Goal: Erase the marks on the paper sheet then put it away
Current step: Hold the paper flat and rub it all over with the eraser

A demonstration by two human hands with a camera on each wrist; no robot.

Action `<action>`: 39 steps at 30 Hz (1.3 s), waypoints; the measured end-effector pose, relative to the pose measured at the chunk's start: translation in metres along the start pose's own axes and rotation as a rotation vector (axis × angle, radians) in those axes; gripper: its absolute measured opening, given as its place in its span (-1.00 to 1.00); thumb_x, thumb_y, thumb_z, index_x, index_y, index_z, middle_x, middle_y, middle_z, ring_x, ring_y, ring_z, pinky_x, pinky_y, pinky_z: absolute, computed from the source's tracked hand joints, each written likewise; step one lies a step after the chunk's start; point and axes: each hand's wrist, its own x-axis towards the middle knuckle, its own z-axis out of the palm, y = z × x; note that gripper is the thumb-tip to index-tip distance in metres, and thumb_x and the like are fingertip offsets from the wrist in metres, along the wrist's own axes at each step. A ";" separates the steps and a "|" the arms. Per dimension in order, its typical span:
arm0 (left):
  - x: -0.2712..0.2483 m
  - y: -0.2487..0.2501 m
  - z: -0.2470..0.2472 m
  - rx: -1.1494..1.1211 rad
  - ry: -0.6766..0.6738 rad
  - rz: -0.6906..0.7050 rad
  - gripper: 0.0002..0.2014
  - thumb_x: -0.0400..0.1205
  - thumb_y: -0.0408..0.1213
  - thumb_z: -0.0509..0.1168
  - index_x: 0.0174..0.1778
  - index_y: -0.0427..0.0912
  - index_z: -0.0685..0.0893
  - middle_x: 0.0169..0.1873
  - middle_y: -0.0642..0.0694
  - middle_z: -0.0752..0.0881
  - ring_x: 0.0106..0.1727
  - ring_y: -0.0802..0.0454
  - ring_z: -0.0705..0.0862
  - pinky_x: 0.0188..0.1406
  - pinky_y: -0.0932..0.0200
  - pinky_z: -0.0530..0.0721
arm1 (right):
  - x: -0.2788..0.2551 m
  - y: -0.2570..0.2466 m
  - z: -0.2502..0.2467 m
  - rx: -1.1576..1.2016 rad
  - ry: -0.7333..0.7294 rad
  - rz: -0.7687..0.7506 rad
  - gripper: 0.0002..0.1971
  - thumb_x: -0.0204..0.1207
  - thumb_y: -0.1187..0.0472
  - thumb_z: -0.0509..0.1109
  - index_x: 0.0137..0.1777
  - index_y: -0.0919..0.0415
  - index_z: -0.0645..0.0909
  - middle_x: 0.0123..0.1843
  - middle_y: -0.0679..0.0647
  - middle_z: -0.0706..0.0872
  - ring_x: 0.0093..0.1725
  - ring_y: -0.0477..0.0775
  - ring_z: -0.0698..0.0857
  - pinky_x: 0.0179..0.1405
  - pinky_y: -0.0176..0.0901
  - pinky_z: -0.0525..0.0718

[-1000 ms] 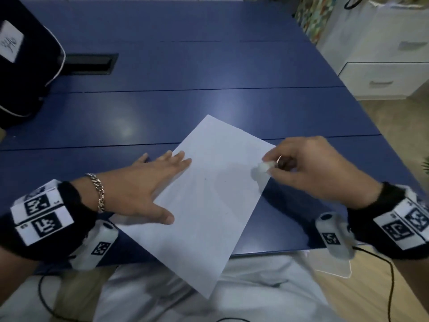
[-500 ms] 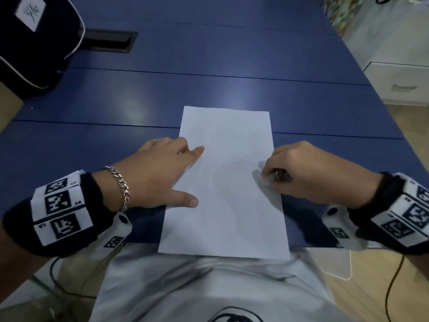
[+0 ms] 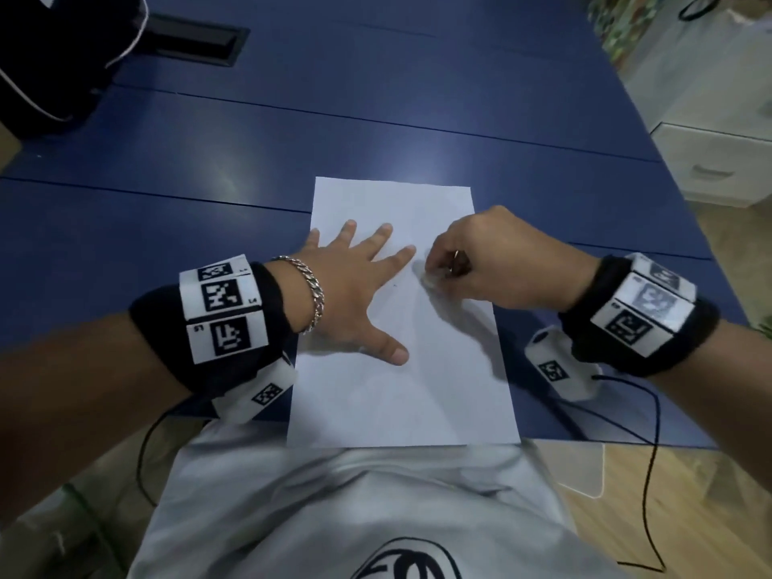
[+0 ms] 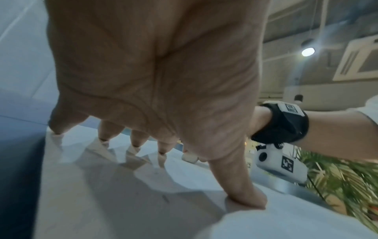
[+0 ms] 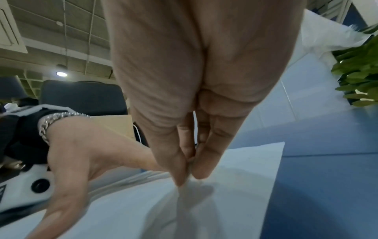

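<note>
A white paper sheet (image 3: 401, 386) lies upright on the blue table (image 3: 376, 131), its near edge hanging just over the table's front edge. My left hand (image 3: 355, 286) presses flat on the sheet's left half, fingers spread straight; in the left wrist view the fingertips (image 4: 135, 143) touch the paper (image 4: 122, 194). My right hand (image 3: 472, 261) pinches a small white eraser (image 3: 430, 281) against the sheet's middle right, beside the left index finger. Faint marks show near the eraser. In the right wrist view the pinched fingertips (image 5: 202, 169) meet the paper (image 5: 235, 202); the eraser is hidden there.
A black bag (image 3: 54, 56) sits at the table's far left corner beside a dark cable slot (image 3: 196, 41). White drawers (image 3: 718, 160) stand to the right of the table. Cables hang from both wristbands near my lap.
The sheet has been turned from slanted to straight. My left hand spread flat onto it. My right hand moved left with the eraser onto the sheet's middle.
</note>
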 end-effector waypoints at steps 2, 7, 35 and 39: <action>0.002 0.004 0.001 0.023 -0.017 -0.029 0.41 0.12 0.84 0.20 0.71 0.41 -0.48 0.78 0.05 -0.49 0.82 -0.36 -0.36 0.68 -0.66 -0.06 | -0.001 -0.003 0.005 0.009 0.006 -0.001 -0.88 0.52 0.15 0.53 0.02 -0.02 0.83 -0.14 -0.15 0.82 -0.20 -0.20 0.72 -0.06 -0.11 0.78; 0.002 0.012 -0.003 0.023 -0.040 -0.078 0.41 0.02 0.84 0.25 0.61 0.58 -0.53 0.75 0.07 -0.55 0.79 -0.47 -0.38 0.55 -0.84 0.00 | -0.013 -0.011 0.009 -0.010 -0.130 -0.156 -0.88 0.49 0.12 0.57 0.00 0.03 0.85 -0.15 -0.09 0.83 -0.20 -0.10 0.75 -0.14 -0.27 0.68; 0.005 0.021 -0.012 0.047 -0.084 -0.133 0.44 -0.06 0.83 0.31 0.53 0.68 -0.56 0.75 0.01 -0.56 0.75 -0.64 -0.31 0.44 -0.93 0.02 | -0.049 0.005 0.012 -0.113 -0.046 -0.088 -0.93 0.48 0.21 0.43 -0.19 0.03 0.71 -0.28 -0.09 0.66 -0.29 0.04 0.64 -0.19 0.05 0.70; 0.004 0.020 -0.013 0.056 -0.094 -0.128 0.43 -0.06 0.84 0.31 0.52 0.68 -0.56 0.74 0.02 -0.56 0.75 -0.63 -0.31 0.45 -0.92 0.00 | -0.053 0.002 0.015 -0.073 -0.051 -0.120 -0.93 0.50 0.16 0.48 -0.10 0.00 0.78 -0.21 -0.11 0.74 -0.26 -0.04 0.69 -0.15 -0.06 0.72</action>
